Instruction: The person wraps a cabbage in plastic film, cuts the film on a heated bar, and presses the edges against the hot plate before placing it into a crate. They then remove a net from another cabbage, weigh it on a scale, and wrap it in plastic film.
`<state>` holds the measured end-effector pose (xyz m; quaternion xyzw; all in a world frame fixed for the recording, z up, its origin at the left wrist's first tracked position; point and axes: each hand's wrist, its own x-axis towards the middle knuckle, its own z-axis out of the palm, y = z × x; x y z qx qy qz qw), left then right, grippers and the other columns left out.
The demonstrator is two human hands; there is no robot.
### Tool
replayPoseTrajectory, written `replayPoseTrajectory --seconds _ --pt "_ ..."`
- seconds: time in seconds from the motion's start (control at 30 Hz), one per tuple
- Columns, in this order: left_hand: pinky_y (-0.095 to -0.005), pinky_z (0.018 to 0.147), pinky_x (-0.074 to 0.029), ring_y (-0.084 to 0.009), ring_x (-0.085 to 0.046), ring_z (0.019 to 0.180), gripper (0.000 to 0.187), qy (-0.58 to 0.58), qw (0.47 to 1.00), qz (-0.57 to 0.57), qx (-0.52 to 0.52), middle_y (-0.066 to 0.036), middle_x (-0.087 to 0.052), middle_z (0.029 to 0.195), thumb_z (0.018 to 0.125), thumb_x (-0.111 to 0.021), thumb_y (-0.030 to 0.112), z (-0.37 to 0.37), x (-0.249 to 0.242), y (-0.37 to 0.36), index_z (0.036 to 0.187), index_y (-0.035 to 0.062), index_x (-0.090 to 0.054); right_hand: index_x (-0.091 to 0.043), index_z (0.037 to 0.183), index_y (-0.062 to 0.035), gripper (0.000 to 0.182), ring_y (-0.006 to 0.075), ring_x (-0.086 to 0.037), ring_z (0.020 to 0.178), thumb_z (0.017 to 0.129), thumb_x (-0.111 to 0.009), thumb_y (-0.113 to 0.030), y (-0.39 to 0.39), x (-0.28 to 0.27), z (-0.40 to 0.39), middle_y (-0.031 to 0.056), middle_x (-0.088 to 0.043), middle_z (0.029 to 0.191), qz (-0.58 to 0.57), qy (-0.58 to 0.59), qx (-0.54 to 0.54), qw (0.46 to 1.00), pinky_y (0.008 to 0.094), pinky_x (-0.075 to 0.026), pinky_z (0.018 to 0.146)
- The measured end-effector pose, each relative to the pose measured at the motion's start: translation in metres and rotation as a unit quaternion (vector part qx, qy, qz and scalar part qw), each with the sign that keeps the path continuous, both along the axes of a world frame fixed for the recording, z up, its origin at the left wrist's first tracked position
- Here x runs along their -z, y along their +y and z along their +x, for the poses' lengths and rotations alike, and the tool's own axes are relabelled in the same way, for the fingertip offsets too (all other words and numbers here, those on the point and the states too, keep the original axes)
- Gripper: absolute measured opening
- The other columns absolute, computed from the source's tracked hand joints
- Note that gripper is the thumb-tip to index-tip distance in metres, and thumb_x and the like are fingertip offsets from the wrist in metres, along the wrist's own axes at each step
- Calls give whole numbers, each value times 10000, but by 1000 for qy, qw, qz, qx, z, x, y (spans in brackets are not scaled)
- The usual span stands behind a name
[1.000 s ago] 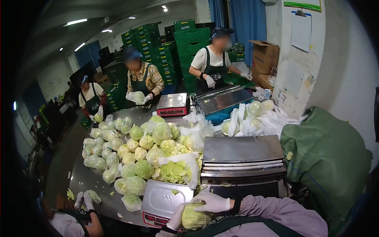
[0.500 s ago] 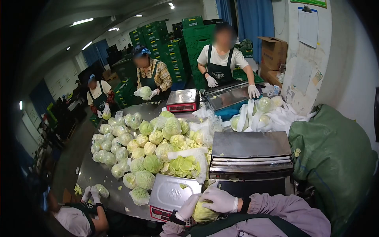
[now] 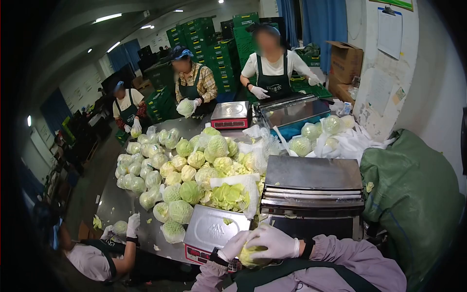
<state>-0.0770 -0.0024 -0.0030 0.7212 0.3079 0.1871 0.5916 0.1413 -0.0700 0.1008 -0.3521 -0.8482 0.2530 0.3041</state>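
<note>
A pale green cabbage point(image 3: 253, 256) is held low at the near edge of the table, just right of a scale. My left hand point(image 3: 235, 246), in a white glove, grips its left side. Over its top and right side lie the bent fingers of my right hand point(image 3: 273, 242), also gloved. The silver-topped scale point(image 3: 216, 228) has a small leaf scrap on its plate. To the right of it sits a wrapping machine point(image 3: 314, 187) with a metal top. Beyond the scale are loose leaves point(image 3: 227, 195) and a heap of cabbages point(image 3: 190, 192), several in white net.
Three co-workers stand across the table, and another person point(image 3: 92, 260) is at the lower left. A second scale point(image 3: 230, 111) and another wrapping machine point(image 3: 294, 117) are at the far side. A large green sack point(image 3: 413, 190) stands on the right.
Both my hands still hold the cabbage, with small finger shifts. The far-right co-worker's hand has moved off the machine. The lower-left person has raised one hand from a cabbage. The view has shifted slightly.
</note>
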Motion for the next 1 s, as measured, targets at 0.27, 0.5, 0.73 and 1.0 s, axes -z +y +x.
replayPoseTrajectory --seconds 0.27,0.5,0.73,1.0 --pt "-294 1037 -345 -163 -461 1174 485 -16 990 -140 22 -85 -510 1265 1042 -300 367 10 -22 2 1330 5 -445 -625 1120 -138 341 301 -503 1121 835 -651 -324 0 12 -6 85 -571 1124 -26 -15 -41 999 409 -396 967" --pt "-302 1037 -337 -175 -467 1162 447 44 992 -113 22 -107 -516 1242 1041 -318 322 5 -9 8 1296 -19 -455 -622 1037 -109 293 298 -512 1032 795 -662 -269 10 -1 -5 91 -578 1033 -7 -49 -75 996 390 -425 904" --pt "-301 1022 -356 -198 -499 1137 475 -17 989 -147 14 -145 -563 1212 1031 -338 347 15 -10 4 1266 -32 -500 -644 994 -134 195 268 -541 953 837 -665 -247 23 -2 5 74 -569 957 -62 -20 -124 990 356 -449 828" --pt "-285 1013 -377 -162 -491 1157 476 2 981 -195 18 -100 -528 1270 1037 -337 341 16 -21 10 1323 -23 -448 -653 912 -123 98 255 -561 908 849 -638 -196 21 0 5 59 -565 917 -54 45 -123 990 337 -471 771"
